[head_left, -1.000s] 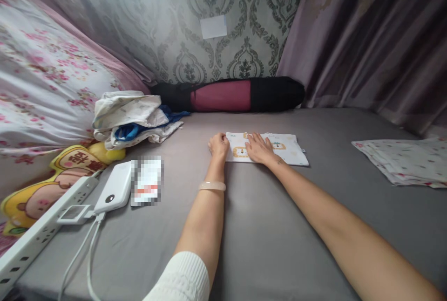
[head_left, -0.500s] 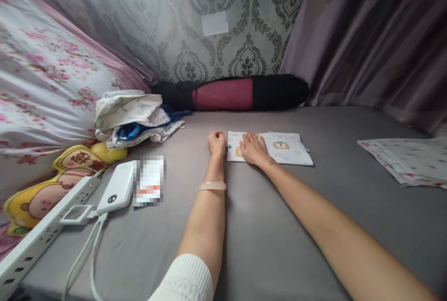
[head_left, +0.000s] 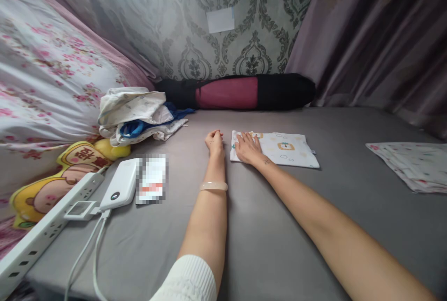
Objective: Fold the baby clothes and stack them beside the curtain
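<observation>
A folded white cloth [head_left: 291,149] printed with orange animal faces and rings lies flat on the grey sheet. My right hand [head_left: 248,148] rests palm down on its left part, fingers spread, covering some of the print. Just left of the cloth, with a small gap between, my left hand [head_left: 214,142] is curled into a loose fist. Nothing shows in its fingers. A pale bangle [head_left: 213,186] circles my left wrist.
Crumpled white and blue clothes [head_left: 139,114] lie at the back left. A power strip [head_left: 52,226], a white power bank [head_left: 120,184] with cables and a blurred packet [head_left: 152,180] are nearer. Another folded cloth [head_left: 412,163] lies right; a black-and-maroon roll [head_left: 226,92] lines the wall.
My right hand has slid left across the cloth towards its left edge. The fist of my left hand is slightly farther from the cloth. The whole view has shifted a little.
</observation>
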Tool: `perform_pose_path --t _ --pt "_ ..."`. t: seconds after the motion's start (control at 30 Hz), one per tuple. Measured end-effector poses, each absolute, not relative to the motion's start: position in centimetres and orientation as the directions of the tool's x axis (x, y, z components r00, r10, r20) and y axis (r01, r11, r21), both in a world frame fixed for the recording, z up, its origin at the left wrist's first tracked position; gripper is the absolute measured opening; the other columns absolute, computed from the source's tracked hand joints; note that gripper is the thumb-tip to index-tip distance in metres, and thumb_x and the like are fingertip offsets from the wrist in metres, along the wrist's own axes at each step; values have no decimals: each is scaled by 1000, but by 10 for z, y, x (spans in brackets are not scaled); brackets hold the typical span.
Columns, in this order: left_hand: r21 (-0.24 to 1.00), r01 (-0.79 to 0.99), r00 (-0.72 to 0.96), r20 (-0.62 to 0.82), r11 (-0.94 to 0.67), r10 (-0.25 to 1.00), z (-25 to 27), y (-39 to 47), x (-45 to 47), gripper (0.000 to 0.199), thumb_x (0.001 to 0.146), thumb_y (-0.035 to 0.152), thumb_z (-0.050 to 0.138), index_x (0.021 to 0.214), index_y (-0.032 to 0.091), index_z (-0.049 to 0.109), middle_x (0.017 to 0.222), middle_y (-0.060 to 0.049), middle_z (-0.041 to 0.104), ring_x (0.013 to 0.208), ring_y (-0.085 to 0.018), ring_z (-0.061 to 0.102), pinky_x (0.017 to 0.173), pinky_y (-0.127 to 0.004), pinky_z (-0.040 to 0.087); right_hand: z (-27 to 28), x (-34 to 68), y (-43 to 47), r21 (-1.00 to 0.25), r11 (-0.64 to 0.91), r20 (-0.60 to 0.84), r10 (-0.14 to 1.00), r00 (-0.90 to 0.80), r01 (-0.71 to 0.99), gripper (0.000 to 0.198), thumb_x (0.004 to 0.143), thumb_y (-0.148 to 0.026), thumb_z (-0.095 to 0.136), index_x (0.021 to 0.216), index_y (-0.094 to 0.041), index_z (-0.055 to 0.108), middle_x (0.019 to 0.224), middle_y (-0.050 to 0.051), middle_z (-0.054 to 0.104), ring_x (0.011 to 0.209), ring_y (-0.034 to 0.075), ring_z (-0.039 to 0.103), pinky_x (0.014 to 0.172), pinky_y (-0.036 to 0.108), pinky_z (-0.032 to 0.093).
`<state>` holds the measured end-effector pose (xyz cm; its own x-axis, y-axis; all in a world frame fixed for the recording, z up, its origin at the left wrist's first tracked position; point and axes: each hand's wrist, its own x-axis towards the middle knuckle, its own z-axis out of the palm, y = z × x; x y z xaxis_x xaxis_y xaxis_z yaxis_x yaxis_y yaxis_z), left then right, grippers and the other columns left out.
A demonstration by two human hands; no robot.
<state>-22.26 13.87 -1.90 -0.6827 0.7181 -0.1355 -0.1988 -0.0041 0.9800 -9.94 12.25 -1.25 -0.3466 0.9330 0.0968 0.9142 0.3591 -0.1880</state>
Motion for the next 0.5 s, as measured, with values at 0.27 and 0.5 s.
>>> perform_pose_path --t 0.27,0.5 --pt "942 -332 -675 -203 -46 709 -13 136 -223 18 75 12 51 88 11 64 68 0 60 55 -7 50 57 -20 38 -18 -100 120 -177 358 129 932 -339 917 55 97 -32 24 145 -11 40 154 13 35 142 27 25 116 49 10" --pt "951 -309 -680 -195 -35 707 -15 138 -224 21 75 13 50 91 12 65 70 -1 63 59 -8 54 59 -20 41 -9 -107 122 -201 371 73 929 -363 907 55 98 -33 22 146 -9 38 155 14 31 144 27 22 116 52 9"
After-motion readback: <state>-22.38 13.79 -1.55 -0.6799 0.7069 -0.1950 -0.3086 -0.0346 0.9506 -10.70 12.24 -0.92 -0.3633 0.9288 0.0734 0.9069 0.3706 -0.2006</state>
